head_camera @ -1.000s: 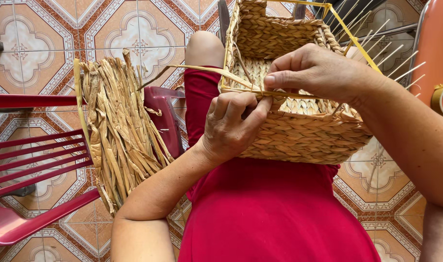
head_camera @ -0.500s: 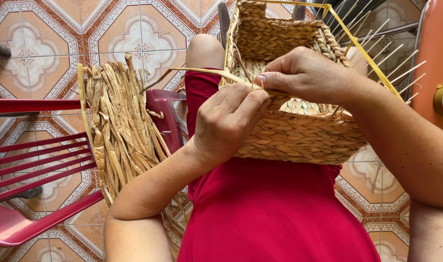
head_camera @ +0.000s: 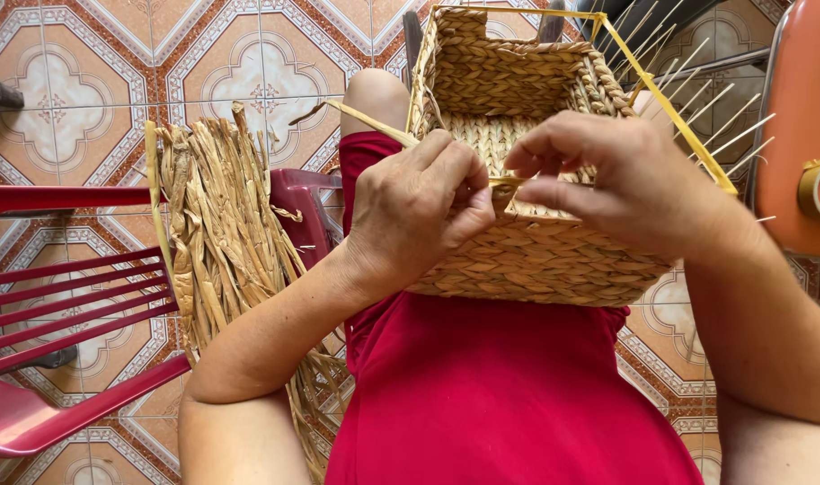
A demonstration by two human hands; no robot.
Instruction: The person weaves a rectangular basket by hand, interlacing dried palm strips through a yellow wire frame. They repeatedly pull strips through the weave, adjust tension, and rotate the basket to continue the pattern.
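Now, head view only. Woven basket (head_camera: 536, 260) sits on person's lap, centre frame, resting on red cloth (head_camera: 509, 395); yellow frame (head_camera: 670, 112) runs along its rim at 1 o'clock. Left hand (head_camera: 419, 207) at basket's 9 o'clock edge, fingers closed, thumb and forefinger pinched on a flat straw strip (head_camera: 369, 121); strip's free end runs out toward 10 o'clock. Right hand (head_camera: 607, 180) over near rim, fingertips pinched together on same strip just beside left hand. Bundle of dried straw (head_camera: 221, 233) lies at 9 o'clock across red plastic chair (head_camera: 59, 296). Patterned tile floor (head_camera: 86, 81) beneath.
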